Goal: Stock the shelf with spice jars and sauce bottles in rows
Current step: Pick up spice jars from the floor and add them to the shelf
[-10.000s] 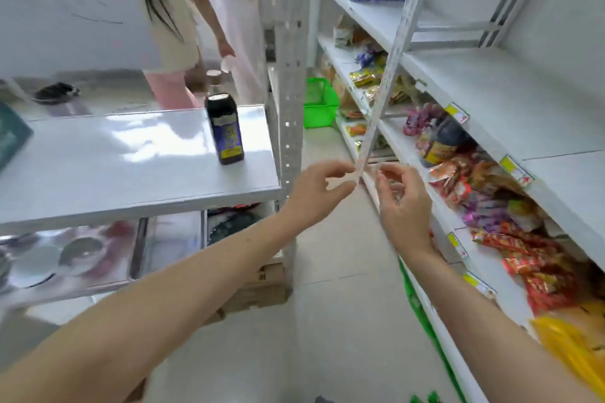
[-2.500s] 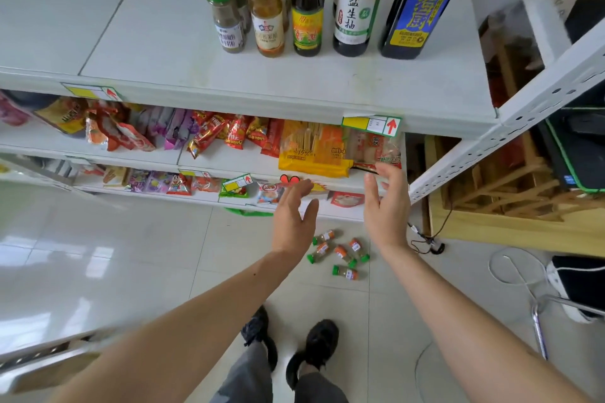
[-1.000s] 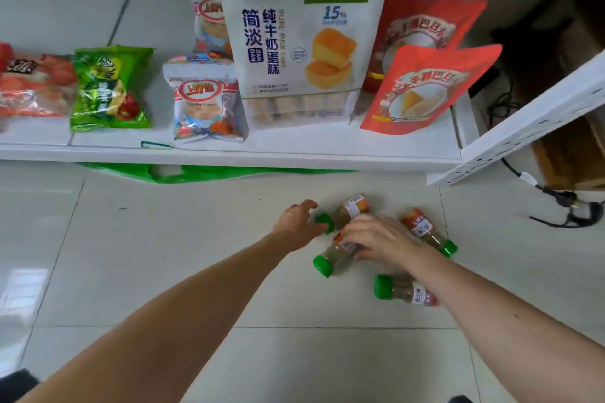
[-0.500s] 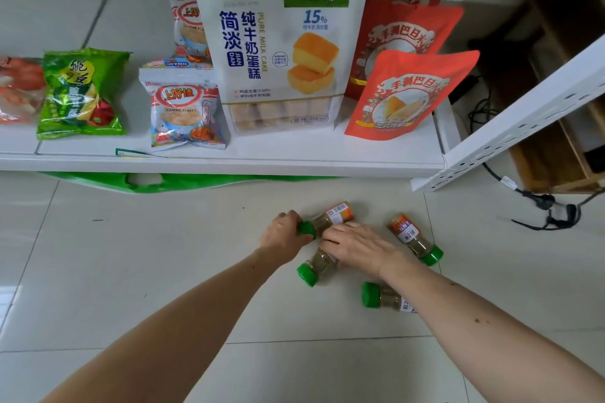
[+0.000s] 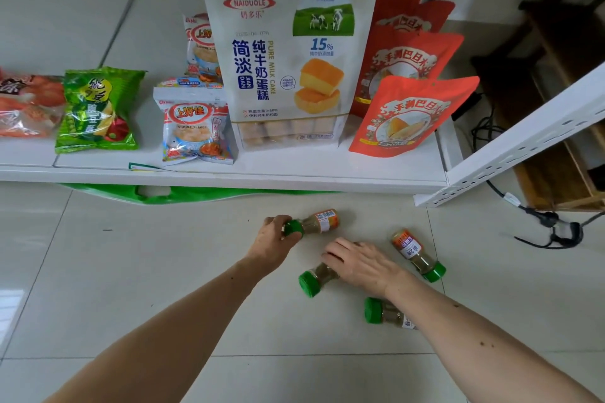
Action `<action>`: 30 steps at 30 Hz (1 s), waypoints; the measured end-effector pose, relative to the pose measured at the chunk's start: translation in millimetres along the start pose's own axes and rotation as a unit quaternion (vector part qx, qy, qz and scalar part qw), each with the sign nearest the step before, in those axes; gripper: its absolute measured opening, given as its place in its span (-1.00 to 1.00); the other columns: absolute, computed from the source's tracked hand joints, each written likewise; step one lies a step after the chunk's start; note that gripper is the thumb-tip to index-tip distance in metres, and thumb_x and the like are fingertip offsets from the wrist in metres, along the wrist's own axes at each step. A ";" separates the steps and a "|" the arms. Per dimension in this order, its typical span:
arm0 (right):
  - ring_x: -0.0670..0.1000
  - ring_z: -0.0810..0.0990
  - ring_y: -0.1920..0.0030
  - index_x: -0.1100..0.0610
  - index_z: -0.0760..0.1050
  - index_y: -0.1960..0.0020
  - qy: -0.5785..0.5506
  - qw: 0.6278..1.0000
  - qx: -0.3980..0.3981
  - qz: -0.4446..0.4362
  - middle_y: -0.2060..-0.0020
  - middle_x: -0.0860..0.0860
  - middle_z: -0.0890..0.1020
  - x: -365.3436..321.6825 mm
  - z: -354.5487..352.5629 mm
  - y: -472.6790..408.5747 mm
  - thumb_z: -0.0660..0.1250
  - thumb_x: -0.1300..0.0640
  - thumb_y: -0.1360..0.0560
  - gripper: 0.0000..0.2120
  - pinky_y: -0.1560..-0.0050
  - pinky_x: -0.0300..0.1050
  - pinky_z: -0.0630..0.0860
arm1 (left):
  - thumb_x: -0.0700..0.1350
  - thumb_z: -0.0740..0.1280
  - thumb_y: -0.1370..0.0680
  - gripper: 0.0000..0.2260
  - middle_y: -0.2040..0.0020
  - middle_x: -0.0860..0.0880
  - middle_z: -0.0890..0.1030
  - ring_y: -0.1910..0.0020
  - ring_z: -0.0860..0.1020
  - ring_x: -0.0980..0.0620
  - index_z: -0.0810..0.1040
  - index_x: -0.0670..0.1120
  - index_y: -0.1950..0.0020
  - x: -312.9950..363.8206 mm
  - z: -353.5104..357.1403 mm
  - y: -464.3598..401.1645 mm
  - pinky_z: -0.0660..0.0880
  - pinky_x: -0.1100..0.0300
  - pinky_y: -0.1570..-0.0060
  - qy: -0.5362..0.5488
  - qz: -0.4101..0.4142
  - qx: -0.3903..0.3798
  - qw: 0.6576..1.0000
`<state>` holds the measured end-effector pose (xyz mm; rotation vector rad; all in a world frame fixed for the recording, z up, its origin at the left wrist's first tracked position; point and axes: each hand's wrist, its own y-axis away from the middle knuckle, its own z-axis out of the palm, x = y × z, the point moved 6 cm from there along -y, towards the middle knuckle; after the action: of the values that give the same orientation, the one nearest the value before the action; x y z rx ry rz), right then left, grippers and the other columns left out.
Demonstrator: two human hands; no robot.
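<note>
four spice jars lie on the floor (image 5: 131,271) before the low shelf (image 5: 294,178). left hand (image 5: 273,244) grips the far jar (image 5: 319,222) by its green cap; right hand (image 5: 361,263) curls over the middle jar (image 5: 316,278).

Low white shelf (image 5: 327,173) w/ snacks: big milk cake bag (image 5: 288,75) upright at center, red pouches (image 5: 409,114) just right of it, shrimp flakes pkt (image 5: 196,131) left, green pea bag (image 5: 95,111) further left. Black cable (image 5: 550,222) on tiled floor (image 5: 131,271) at right.
</note>
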<state>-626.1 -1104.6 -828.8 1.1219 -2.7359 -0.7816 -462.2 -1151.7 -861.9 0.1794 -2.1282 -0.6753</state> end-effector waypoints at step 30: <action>-0.01 0.40 -0.33 0.13 0.31 -0.41 -0.307 0.941 0.119 0.082 -0.28 0.01 0.44 -164.3 -480.9 262.8 0.28 -0.13 -0.49 -0.43 -0.19 -0.27 0.31 | -0.16 0.31 -0.60 -0.57 -0.30 -0.19 0.39 -0.22 0.44 -0.14 0.34 -0.14 -0.46 285.5 -303.1 387.7 0.32 0.23 -0.14 0.004 -0.067 0.078 0.995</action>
<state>-547.4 -1040.4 -265.8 0.7499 -3.4644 -0.9210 -354.7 -1049.4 -312.6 0.4141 -2.1751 -0.5829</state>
